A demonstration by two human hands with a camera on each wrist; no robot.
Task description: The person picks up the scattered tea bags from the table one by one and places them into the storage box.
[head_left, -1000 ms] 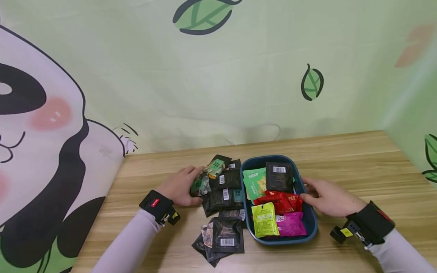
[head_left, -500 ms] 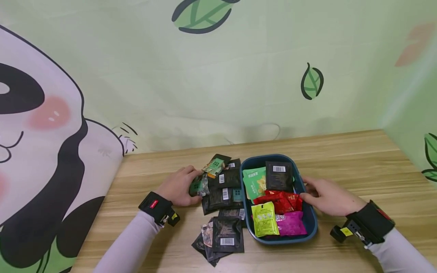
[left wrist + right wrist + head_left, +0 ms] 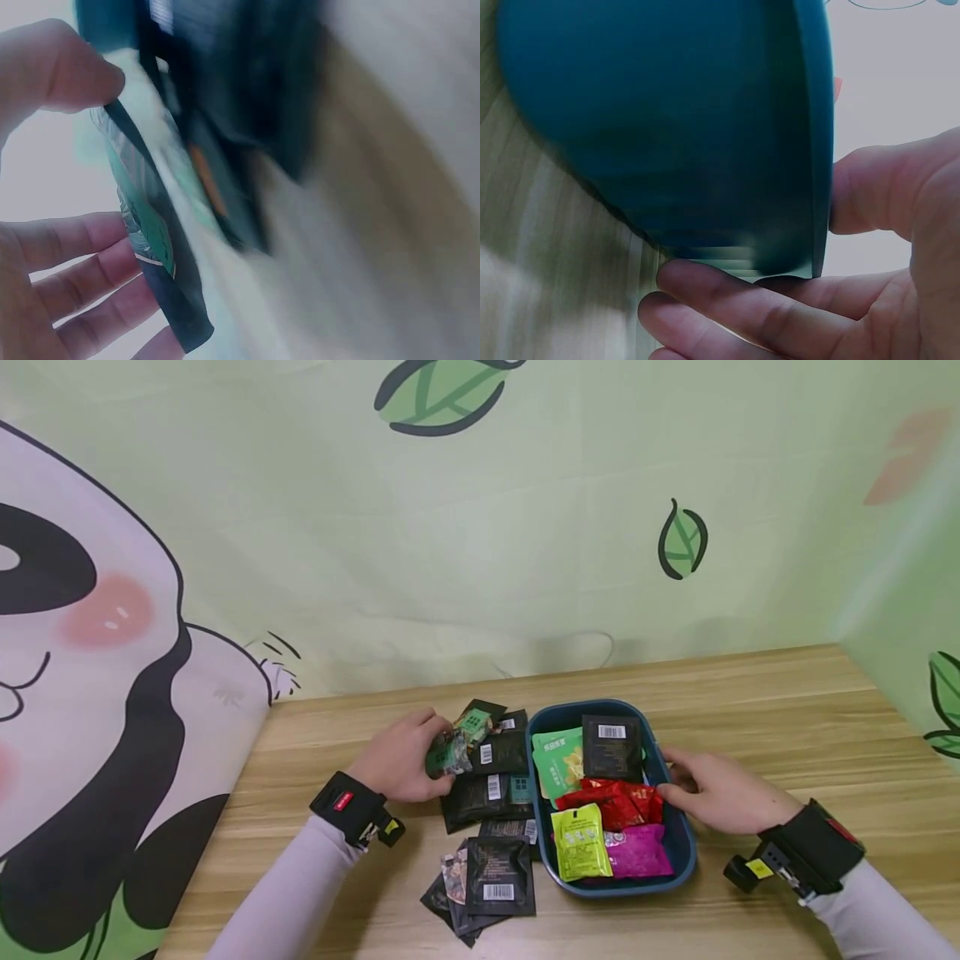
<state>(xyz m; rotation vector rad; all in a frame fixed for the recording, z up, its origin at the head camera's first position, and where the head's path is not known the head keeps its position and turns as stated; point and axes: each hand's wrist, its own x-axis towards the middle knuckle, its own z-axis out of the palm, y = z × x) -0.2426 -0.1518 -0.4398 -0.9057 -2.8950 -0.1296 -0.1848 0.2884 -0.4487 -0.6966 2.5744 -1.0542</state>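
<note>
My left hand (image 3: 401, 758) pinches a black-and-green snack packet (image 3: 447, 754) at the left side of a heap of dark packets (image 3: 498, 752). In the left wrist view the thumb is at the top edge of this packet (image 3: 154, 225), and the fingers lie along its lower part. My right hand (image 3: 731, 793) grips the right side of a blue plastic bin (image 3: 684, 860). Its thumb is at the rim and its fingers are against the outer wall, as the right wrist view shows. Inside the bin lie a green packet (image 3: 558, 767), a black one (image 3: 612, 752), red (image 3: 618, 806), yellow (image 3: 581, 843) and magenta (image 3: 639, 852) packets.
Several more black packets (image 3: 500, 881) overlap in front of the heap, left of the bin. Everything stands on a wood-grain table (image 3: 780, 710). A pale green cloth backdrop (image 3: 525, 552) with a panda print rises behind the table.
My left hand has shifted slightly right and away from me, and the black-and-green packet in it has tilted and moved along. My right hand and the bin hold their place.
</note>
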